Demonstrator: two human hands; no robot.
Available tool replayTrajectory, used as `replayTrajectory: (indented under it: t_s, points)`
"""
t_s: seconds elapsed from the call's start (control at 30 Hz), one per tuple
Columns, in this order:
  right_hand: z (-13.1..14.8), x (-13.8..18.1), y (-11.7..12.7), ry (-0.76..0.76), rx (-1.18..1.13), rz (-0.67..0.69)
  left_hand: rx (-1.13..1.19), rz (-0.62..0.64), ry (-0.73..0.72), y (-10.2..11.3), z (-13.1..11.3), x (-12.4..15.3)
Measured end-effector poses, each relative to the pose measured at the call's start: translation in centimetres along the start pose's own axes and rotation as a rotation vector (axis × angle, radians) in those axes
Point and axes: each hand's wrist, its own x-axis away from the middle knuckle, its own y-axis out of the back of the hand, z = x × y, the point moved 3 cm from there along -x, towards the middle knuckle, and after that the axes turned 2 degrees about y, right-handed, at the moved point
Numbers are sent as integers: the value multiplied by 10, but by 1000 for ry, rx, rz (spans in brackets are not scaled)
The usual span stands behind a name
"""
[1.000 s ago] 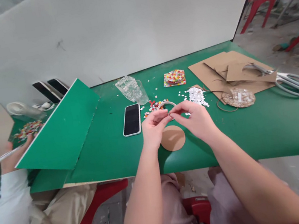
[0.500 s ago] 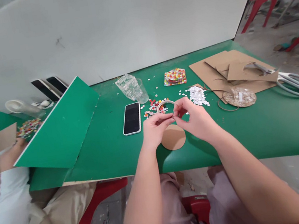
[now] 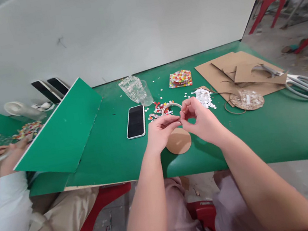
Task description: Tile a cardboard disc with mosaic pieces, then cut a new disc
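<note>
My left hand (image 3: 161, 131) and my right hand (image 3: 200, 118) meet above the green table (image 3: 276, 126), fingers pinched together on a thin pale ring (image 3: 170, 107) that arches up behind them. Just below the hands a round brown cardboard disc (image 3: 178, 143) lies flat. Behind the ring are scattered coloured chips (image 3: 159, 108), and to the right a small pile of white chips (image 3: 202, 96). What exactly the fingertips pinch on the ring is too small to tell.
A black phone (image 3: 135, 121) and a clear cup (image 3: 136, 90) lie left of the hands. A mosaic coaster (image 3: 180, 78), cardboard sheets (image 3: 234, 68), scissors (image 3: 305, 84) and a chip-covered disc (image 3: 246, 99) are right. A raised green board (image 3: 62, 131) separates a co-worker's hands (image 3: 4, 154).
My fingers have shifted slightly along the ring, the right hand closing in on the left. The co-worker at left has lowered the cardboard piece out of sight.
</note>
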Motion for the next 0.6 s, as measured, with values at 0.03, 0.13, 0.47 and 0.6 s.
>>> replayTrajectory:
  t_s: [0.03,0.13,0.47,0.6]
  points:
    - [-1,-1,2,-4,-12,-16,19,-12,-2,1,0,0]
    - [-4,-2,13,-11,-36,-106,73,-52,-23,5,-1,0]
    - [12,0,7,85,266,-75,55,-31,-47,4,-1,0]
    - [13,0,2,153,335,-119,44,-41,-75,5,-2,0]
